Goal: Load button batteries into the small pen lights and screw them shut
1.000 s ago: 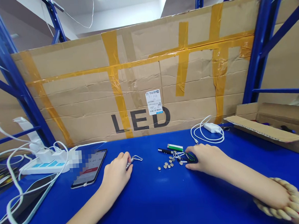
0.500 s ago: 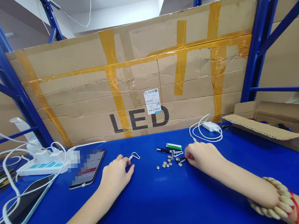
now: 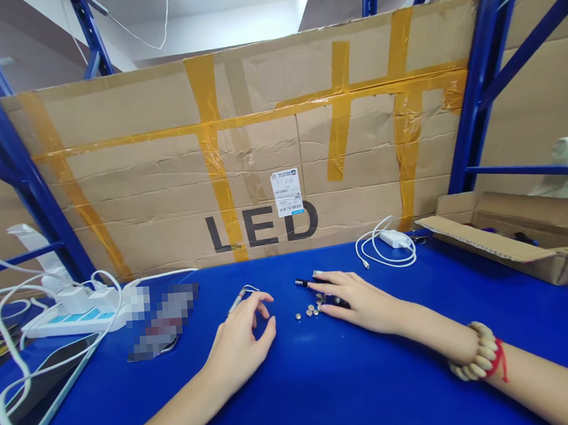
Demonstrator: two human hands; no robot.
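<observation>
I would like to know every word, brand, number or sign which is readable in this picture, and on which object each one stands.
"LED": in big black capitals on the cardboard panel.
White label on that panel: its print is too small and blurred to read.
Phone: its screen is pixelated, so nothing is readable.
I can make out no other text.
</observation>
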